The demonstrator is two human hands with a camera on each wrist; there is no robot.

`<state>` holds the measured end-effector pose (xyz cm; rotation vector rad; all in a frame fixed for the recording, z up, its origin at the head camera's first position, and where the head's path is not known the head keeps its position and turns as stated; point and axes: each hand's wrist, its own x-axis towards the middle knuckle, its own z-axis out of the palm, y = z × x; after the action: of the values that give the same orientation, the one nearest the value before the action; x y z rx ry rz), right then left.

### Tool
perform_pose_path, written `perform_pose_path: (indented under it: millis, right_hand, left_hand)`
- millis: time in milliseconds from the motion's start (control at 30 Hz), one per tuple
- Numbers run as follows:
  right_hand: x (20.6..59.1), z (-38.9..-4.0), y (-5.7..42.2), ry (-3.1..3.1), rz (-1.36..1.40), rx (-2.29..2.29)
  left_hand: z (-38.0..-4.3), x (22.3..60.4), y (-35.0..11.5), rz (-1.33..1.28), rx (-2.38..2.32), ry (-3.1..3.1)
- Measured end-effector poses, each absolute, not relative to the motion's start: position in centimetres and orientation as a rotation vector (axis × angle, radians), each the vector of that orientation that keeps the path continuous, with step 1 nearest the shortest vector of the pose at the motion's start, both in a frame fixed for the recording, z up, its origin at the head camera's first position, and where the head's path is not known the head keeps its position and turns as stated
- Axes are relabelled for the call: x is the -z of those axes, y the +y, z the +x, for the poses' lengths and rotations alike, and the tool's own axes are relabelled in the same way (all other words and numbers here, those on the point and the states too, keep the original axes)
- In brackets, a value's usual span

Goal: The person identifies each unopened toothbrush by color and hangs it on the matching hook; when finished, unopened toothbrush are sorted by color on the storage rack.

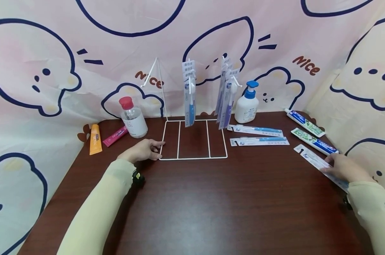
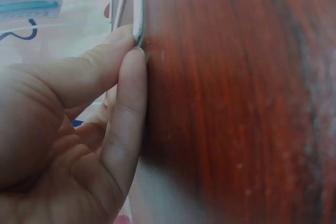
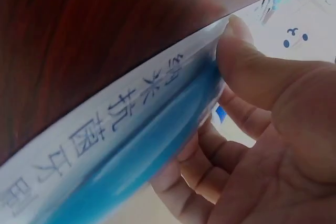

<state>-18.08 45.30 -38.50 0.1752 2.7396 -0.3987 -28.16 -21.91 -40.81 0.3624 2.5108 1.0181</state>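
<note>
A white wire display rack (image 1: pixel 192 159) stands at the back middle of the table, with packaged toothbrushes (image 1: pixel 224 95) hanging on its middle and right hooks; its left hook carries nothing. At the base's front left corner, my left hand (image 1: pixel 142 149) pinches the wire between thumb and finger, as the left wrist view shows. My right hand (image 1: pixel 346 166), at the table's right side, grips a packaged toothbrush (image 1: pixel 313 157) by its edges. Blue handle and printed white card show through its clear pack (image 3: pixel 142 145) in the right wrist view. Part of that pack is hidden under the hand.
Two packaged toothbrushes (image 1: pixel 259 141) lie right of the rack, before a white pump bottle (image 1: pixel 247 106). Two toothpaste tubes (image 1: pixel 313 140) lie at the right edge. Left of the rack are a red-capped bottle (image 1: pixel 135 122), a pink tube (image 1: pixel 115 136) and an orange tube (image 1: pixel 95 140).
</note>
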Motion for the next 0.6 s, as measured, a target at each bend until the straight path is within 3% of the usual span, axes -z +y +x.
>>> perform_pose_path:
  millis: [333, 600]
  right_hand:
    - [37.3, -16.2, 42.8, 2.852, 0.156, 0.408]
    - [33.0, -13.4, 36.0, 3.063, 0.083, 0.601]
  left_hand:
    - [-28.3, 40.5, -21.8, 0.368, -1.018, 2.496]
    - [-28.1, 40.5, -21.8, 0.37, -1.021, 2.498]
